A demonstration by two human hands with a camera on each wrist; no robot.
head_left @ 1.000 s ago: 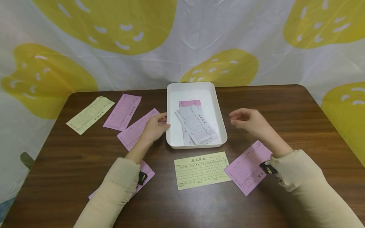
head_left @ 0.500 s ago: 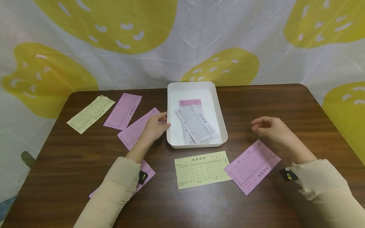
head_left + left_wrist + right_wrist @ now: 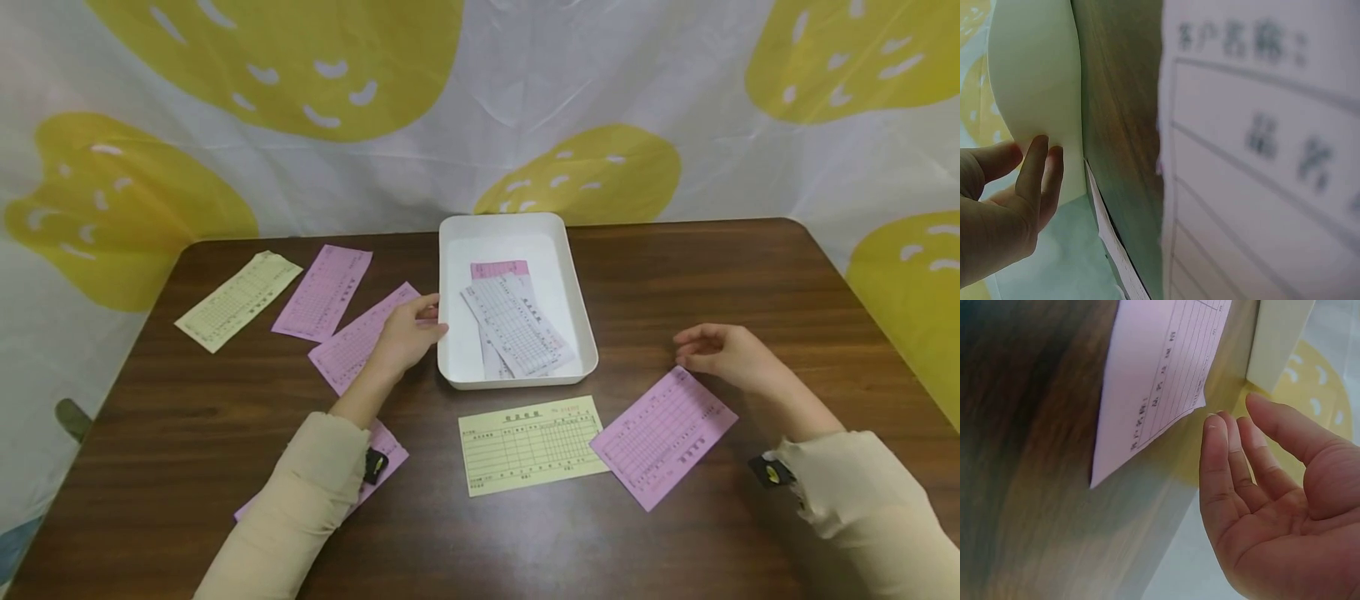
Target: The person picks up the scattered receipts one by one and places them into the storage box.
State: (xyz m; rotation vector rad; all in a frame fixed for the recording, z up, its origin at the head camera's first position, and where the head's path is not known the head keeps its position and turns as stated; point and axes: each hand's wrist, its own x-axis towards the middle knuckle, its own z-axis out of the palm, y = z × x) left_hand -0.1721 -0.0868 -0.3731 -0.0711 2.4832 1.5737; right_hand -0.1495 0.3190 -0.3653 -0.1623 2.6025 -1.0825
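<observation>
Currently touching the left side of the white tray (image 3: 579, 321) with the left hand (image 3: 405, 337), bringing thumb and loosely bent fingers against rim and outer wall, though not showing clearly whether gripping. Hovering with the right hand (image 3: 723, 354) just beside the far corner of the pink slip (image 3: 663, 439), holding nothing and leaving a gap between thumb and relaxed fingers.

Seeing that pink slip lying slantwise on the table (image 3: 750, 275), nearer and to the right of the tray, overlapping the edge of the yellow slip (image 3: 528, 450) just in front of the tray. Inside the tray, seeing a white slip (image 3: 517, 327) lying askew over other paper, with a pink end (image 3: 498, 269) showing beyond it.

Reaching partly across a second pink slip (image 3: 352, 346) with the left hand, and covering much of a third pink slip (image 3: 392, 450) with the left sleeve (image 3: 285, 508). Farther left, seeing a fourth pink slip (image 3: 322, 292) lying near another yellow slip (image 3: 238, 302).
</observation>
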